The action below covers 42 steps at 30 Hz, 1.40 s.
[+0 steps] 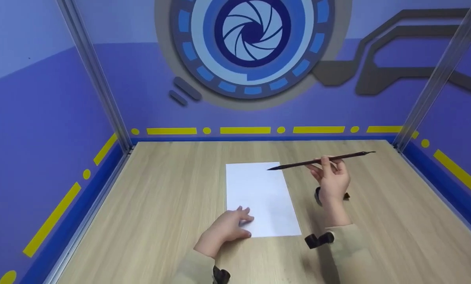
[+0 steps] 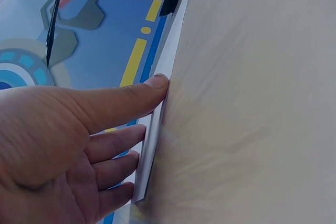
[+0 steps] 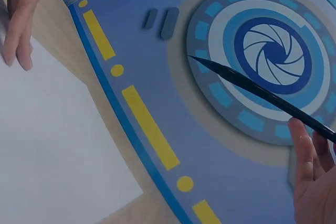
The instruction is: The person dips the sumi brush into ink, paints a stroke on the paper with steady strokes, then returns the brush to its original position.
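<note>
In the head view my right hand (image 1: 334,183) pinches a dark calligraphy brush (image 1: 308,162) by the middle of its handle, raised above the table. The brush lies nearly level, its pointed tip to the left over the top right corner of a white sheet of paper (image 1: 259,189). My left hand (image 1: 229,227) rests at the lower left of the sheet with fingers spread. In the left wrist view the thumb (image 2: 121,103) lies straight along the near edge of the paper, the other fingertips press it, and its corner is slightly raised.
A small black object (image 1: 318,196) stands on the wooden table (image 1: 160,197), partly hidden behind my right wrist. Blue printed panels (image 1: 132,86) with metal corner posts (image 1: 97,67) enclose the table at the back and both sides. Black devices (image 1: 320,240) are worn at the sleeves.
</note>
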### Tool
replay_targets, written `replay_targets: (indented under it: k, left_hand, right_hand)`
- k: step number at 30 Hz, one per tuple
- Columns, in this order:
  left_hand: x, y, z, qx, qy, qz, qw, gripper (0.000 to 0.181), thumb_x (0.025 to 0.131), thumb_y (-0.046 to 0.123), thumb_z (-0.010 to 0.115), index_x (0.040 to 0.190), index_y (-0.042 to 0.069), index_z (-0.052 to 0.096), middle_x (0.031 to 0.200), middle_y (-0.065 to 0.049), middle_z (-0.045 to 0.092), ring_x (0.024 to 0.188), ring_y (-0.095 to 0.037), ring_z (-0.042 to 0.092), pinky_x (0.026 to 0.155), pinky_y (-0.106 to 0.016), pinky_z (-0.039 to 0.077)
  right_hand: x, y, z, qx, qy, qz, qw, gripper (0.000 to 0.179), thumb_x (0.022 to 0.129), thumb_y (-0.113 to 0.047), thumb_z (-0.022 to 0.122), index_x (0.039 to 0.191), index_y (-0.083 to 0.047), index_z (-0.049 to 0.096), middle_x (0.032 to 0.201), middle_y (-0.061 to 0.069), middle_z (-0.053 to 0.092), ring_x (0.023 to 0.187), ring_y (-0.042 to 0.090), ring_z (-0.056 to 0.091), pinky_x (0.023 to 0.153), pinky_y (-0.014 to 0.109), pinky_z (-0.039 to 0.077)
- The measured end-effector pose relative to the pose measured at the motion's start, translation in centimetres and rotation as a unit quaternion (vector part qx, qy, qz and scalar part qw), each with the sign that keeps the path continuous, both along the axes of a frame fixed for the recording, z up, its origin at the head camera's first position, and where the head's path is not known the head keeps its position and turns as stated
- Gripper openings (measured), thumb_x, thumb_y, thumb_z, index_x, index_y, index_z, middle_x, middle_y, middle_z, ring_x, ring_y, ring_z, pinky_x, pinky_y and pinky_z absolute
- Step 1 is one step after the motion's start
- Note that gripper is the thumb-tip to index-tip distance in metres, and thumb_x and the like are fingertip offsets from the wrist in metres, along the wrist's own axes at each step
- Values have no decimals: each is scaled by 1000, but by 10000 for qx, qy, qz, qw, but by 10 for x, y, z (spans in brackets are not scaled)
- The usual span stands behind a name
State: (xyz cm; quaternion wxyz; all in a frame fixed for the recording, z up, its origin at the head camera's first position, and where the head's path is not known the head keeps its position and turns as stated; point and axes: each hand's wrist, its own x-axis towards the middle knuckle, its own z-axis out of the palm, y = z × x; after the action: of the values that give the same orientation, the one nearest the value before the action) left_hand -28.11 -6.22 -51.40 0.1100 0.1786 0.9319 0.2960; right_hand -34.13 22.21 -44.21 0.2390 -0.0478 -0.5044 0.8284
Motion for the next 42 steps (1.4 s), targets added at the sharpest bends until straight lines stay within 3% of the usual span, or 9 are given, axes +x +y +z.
replay_targets:
  k: [11, 19, 31, 42]
  left_hand:
    - [-1, 0, 1, -57, 7, -36, 10000, 45, 85, 19, 83, 129, 15, 73, 157, -6, 52, 152, -32, 40, 126, -52, 34]
    - [-2, -1, -1, -121, 215, -168, 9996, 46, 84, 19, 83, 129, 14, 73, 155, -6, 54, 151, -31, 43, 124, -50, 37]
    - [-1, -2, -2, -172, 306, -225, 9991, 46, 84, 20, 83, 128, 14, 73, 154, -7, 55, 149, -33, 45, 123, -49, 38]
    - [-2, -3, -2, -100, 488, -365, 9981, 46, 82, 17, 84, 126, 12, 74, 151, -10, 57, 148, -35, 47, 122, -47, 41]
  right_hand:
    - [-22, -37, -11, 225, 34, 267, 9994, 10, 102, -19, 62, 102, -9, 61, 91, 3, 75, 72, 15, 79, 62, 20, 62]
    - [-36, -64, -21, 195, -177, 384, 9989, 6, 102, -10, 62, 100, -5, 59, 83, -1, 72, 64, 15, 77, 57, 20, 61]
    - [-44, -87, -47, 773, -446, 295, 9956, 10, 101, -12, 64, 100, -3, 61, 82, -2, 74, 62, 13, 76, 57, 20, 61]
    - [-45, -103, -56, 1070, -599, 308, 9920, 11, 101, -12, 65, 101, -2, 62, 88, 9, 75, 63, 16, 77, 58, 24, 63]
